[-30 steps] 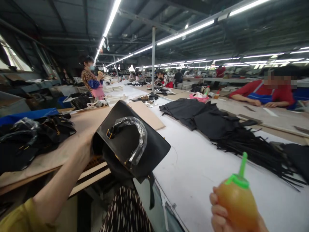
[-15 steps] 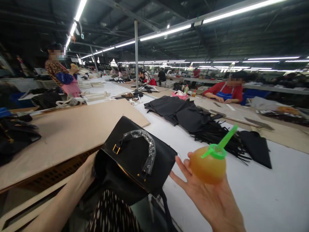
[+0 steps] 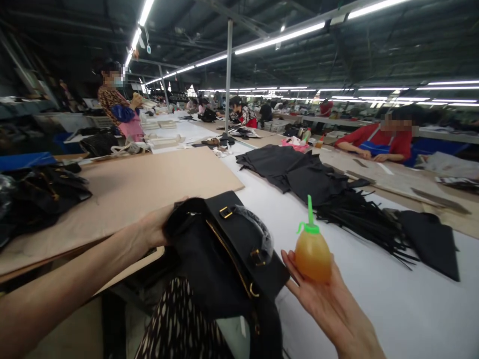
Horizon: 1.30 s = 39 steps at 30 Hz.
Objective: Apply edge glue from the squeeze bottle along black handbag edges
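Observation:
My left hand (image 3: 161,225) grips a black handbag (image 3: 198,259) at its left upper edge, with most of its fingers hidden behind the material. The bag is tilted over my lap, with a gold zipper (image 3: 226,244) along its opening. One handle (image 3: 254,224) is wrapped in clear plastic and joined by gold buckles. On the palm and fingers of my right hand (image 3: 318,294) rests a round squeeze bottle (image 3: 313,253) of amber liquid, its green nozzle pointing up. The fingertips of that hand are at the bag's right corner.
Black cut pieces and strips (image 3: 299,169) lie on the white table (image 3: 392,309) beyond my right hand. A beige board (image 3: 168,174) is at the left, with more black bags (image 3: 45,194) on it. Co-workers stand at far left (image 3: 119,107) and sit at right (image 3: 389,137).
The handbag has turned, so its zippered opening shows more and the handle side faces right. The bottle has come more upright in my right hand. My view has swung left.

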### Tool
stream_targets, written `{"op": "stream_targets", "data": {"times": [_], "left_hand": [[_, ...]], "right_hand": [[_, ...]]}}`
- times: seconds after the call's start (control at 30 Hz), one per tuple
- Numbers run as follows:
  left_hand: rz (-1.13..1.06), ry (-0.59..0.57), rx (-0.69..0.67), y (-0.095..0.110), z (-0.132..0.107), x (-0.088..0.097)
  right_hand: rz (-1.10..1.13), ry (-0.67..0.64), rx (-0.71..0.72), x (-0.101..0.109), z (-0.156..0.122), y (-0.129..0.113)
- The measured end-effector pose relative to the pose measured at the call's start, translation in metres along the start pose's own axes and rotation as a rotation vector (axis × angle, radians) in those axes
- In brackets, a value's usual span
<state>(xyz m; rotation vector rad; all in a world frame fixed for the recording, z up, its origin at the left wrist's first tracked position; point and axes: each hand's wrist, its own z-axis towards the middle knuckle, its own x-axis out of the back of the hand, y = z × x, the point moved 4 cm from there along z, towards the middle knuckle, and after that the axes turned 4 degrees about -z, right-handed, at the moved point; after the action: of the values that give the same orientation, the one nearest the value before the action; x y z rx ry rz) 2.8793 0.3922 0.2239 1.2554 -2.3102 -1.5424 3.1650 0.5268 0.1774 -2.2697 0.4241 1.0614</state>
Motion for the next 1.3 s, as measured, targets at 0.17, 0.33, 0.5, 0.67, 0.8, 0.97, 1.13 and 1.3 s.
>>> {"op": "stream_targets", "data": {"times": [0.17,0.33,0.5,0.67,0.8,0.97,1.13,1.3], "left_hand": [[0.151,0.060,0.117,-0.015,0.022,0.018],[0.837,0.276,-0.507,-0.006,0.004,0.010],[1.289,0.000,-1.235,-0.079,-0.049,-0.083],[1.465,-0.138,-1.018,-0.139,-0.035,-0.129],[1.578,-0.187,-0.944,-0.130,-0.022,-0.125],[1.698,-0.148,-0.953,-0.128,-0.018,-0.136],[1.811,-0.091,-0.870,-0.141,-0.012,-0.156],[1.914,-0.142,-0.728,-0.123,-0.011,-0.153]], "right_hand": [[-0.085,0.068,0.023,0.029,0.027,0.000],[0.022,0.026,0.019,0.034,0.036,0.002],[0.034,0.109,0.101,0.038,0.043,0.001],[-0.013,0.051,0.088,0.040,0.038,-0.003],[-0.046,-0.040,0.025,0.035,0.036,-0.006],[-0.066,-0.103,-0.006,0.032,0.032,-0.010],[-0.078,-0.080,-0.014,0.032,0.031,-0.008],[-0.066,-0.061,-0.022,0.029,0.035,-0.001]]}}
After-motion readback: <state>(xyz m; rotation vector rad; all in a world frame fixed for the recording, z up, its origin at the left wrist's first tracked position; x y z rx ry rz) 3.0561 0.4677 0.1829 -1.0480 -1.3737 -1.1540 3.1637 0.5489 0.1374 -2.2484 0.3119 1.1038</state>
